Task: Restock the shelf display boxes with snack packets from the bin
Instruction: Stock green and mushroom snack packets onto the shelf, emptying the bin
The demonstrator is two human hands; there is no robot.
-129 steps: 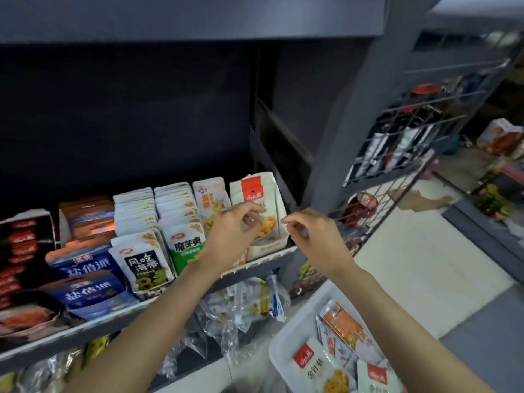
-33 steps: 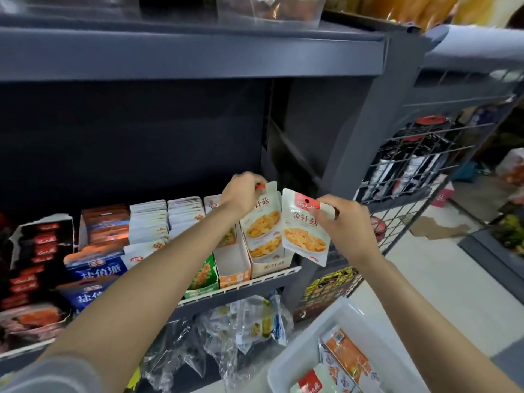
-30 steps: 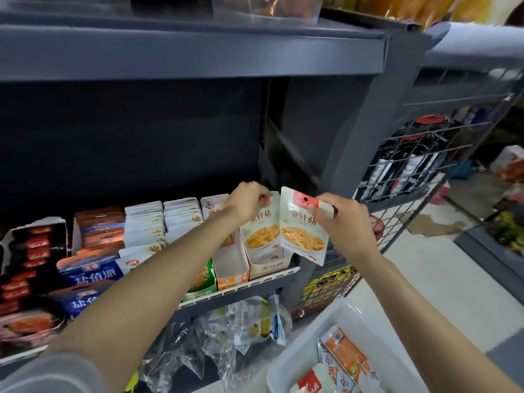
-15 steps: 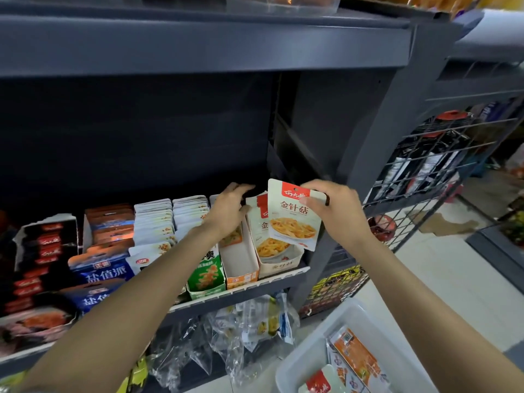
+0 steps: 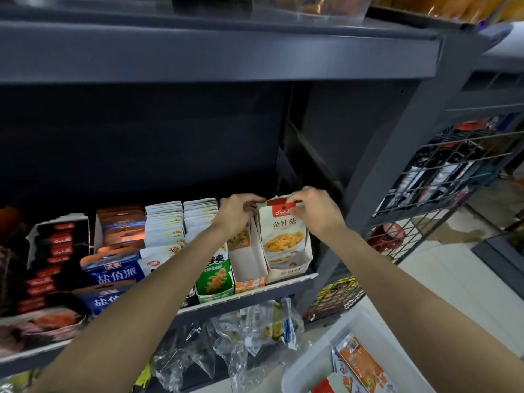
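A white snack packet with a red top and a picture of yellow strips [image 5: 284, 234] stands upright in the rightmost cardboard display box [image 5: 289, 272] on the shelf. My right hand [image 5: 314, 214] pinches the packet's red top edge. My left hand [image 5: 238, 212] grips the tops of the packets just behind and left of it, at the box's back. A white plastic bin [image 5: 314, 364] sits low at the right, with orange and red packets [image 5: 360, 367] inside.
Left along the shelf [image 5: 249, 293] stand an orange-fronted box [image 5: 249, 268], a green box [image 5: 217, 279], rows of white packets [image 5: 164, 225], blue boxes [image 5: 113, 275] and dark ones. A grey shelf [image 5: 215, 52] hangs overhead. A wire rack [image 5: 453, 171] stands right; plastic bags [image 5: 255, 330] hang below.
My right hand has brought the packet left and down into the rightmost display box, in front of the others. My left hand stays at the tops of the packets behind it.
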